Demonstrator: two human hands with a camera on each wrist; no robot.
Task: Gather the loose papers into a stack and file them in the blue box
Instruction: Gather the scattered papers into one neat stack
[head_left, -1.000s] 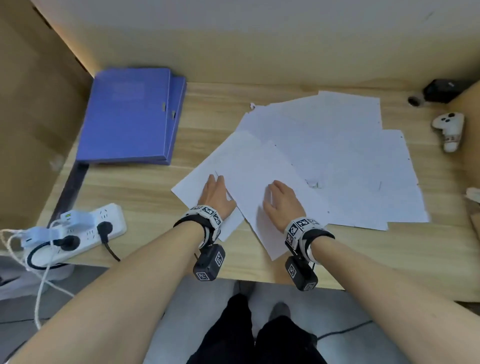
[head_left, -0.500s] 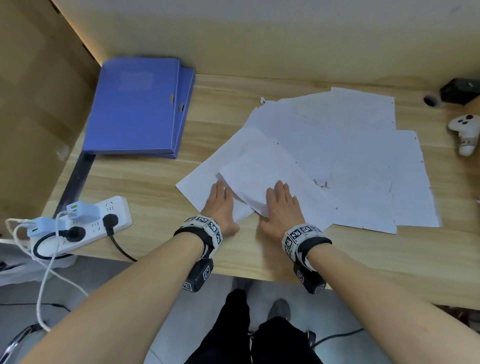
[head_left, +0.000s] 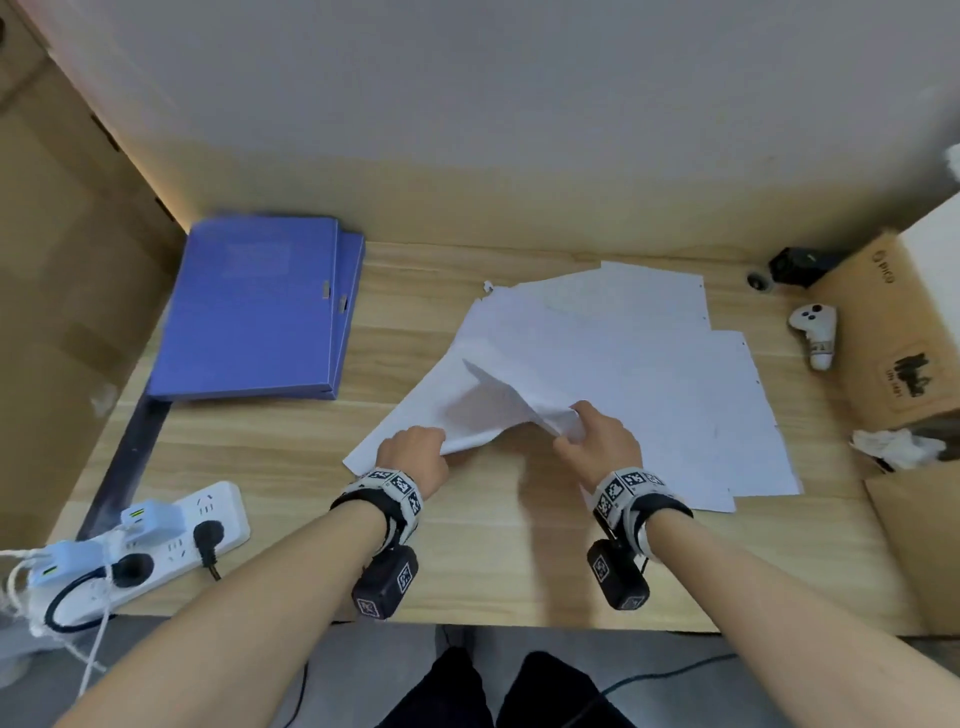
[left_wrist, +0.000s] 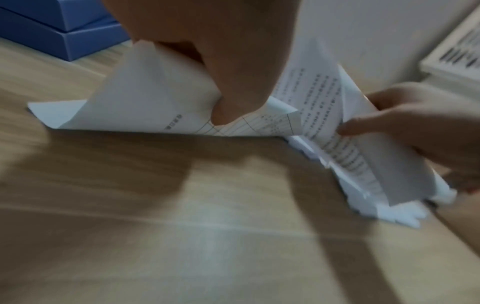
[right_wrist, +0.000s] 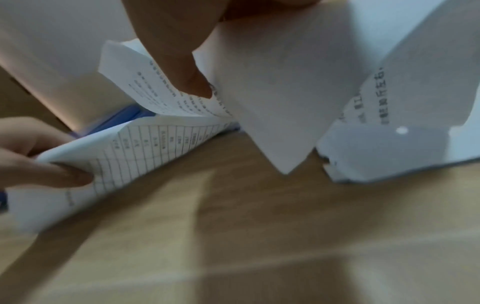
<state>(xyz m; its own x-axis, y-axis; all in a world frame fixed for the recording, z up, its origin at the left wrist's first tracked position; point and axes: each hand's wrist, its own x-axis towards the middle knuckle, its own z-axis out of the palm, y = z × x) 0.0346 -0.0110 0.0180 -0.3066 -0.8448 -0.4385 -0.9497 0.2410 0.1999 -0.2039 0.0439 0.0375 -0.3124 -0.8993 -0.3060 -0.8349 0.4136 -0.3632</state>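
Observation:
Several white loose papers (head_left: 623, 364) lie fanned out across the middle and right of the wooden table (head_left: 467, 561). My left hand (head_left: 415, 449) pinches the near corner of a printed sheet (left_wrist: 155, 98), thumb under it. My right hand (head_left: 597, 434) grips the raised near edge of other sheets (right_wrist: 280, 92), so the paper (head_left: 493, 400) between the hands tents up off the table. The blue box (head_left: 254, 306) lies shut and flat at the back left, a second blue box under it. Both hands are about a hand's width apart.
A white power strip (head_left: 156, 540) with plugs and cables sits at the front left edge. A white controller (head_left: 815, 332), a black device (head_left: 800, 265) and a cardboard box (head_left: 898, 332) stand at the right. Cardboard walls close the left side.
Both hands lay flat on the papers before. Now their fingers are curled round the near edges and have lifted them off the table. The camera view has tilted up.

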